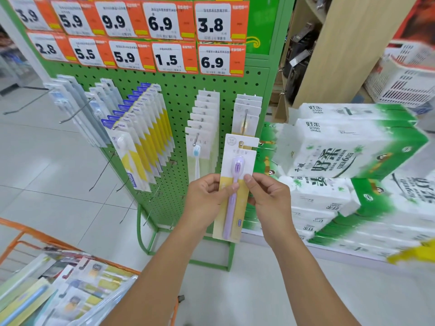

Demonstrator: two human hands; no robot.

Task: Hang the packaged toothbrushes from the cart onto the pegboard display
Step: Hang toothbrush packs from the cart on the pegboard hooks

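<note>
Both hands hold one pack (pixel 235 184), a purple toothbrush on a white and yellow card, upright in front of the pegboard (pixel 179 95). The left hand (pixel 207 196) pinches the card's left edge, thumb across the front; the right hand (pixel 268 198) grips the right edge, thumb on the face and fingers behind. The pack's hang slot sits at the outer tip of the rightmost hook (pixel 244 121), just below the white cards (pixel 247 111) already hanging there; whether the tip is through the slot cannot be told.

Just left of it hangs a full row of white cards (pixel 204 118), its front pack showing a blue brush head, close beside the left hand. Further left come the yellow packs (pixel 146 132) and two rows of clear packs (pixel 77 107), all fanning out toward the viewer. Several bare hooks (pixel 103 170) jut out lower on the board, toward the left.

The board's right edge lies just beyond the rightmost hook, and stacked tissue packs (pixel 353 151) press near the right hand, leaving little room on that side. Below the hands the tiled floor (pixel 47 161) is open down to the stand's green foot (pixel 146 241). The orange cart (pixel 21 234) sits at lower left, well apart from the board, holding more packs (pixel 70 285) lying flat in a loose heap.
</note>
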